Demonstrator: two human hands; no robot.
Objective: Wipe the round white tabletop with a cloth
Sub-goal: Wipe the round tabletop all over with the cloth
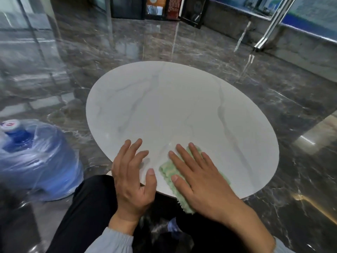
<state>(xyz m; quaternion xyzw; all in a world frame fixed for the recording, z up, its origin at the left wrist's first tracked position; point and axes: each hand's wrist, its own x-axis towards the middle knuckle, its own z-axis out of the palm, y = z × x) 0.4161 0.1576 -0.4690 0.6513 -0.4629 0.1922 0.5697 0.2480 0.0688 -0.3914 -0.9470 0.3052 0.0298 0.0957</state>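
Observation:
The round white tabletop (173, 110) with faint grey veins fills the middle of the head view. A light green cloth (168, 172) lies on its near edge, one end hanging over the rim. My right hand (200, 181) presses flat on the cloth, fingers spread and pointing away from me. My left hand (133, 172) rests beside it at the tabletop's near left edge, fingers apart, holding nothing; the thumb nearly meets the cloth.
A big blue water jug (34, 159) wrapped in clear plastic stands on the floor to the left. Dark polished marble floor (273, 99) surrounds the table. My dark trouser legs (87, 212) are below the near edge. Glass panels and metal frames stand at the back.

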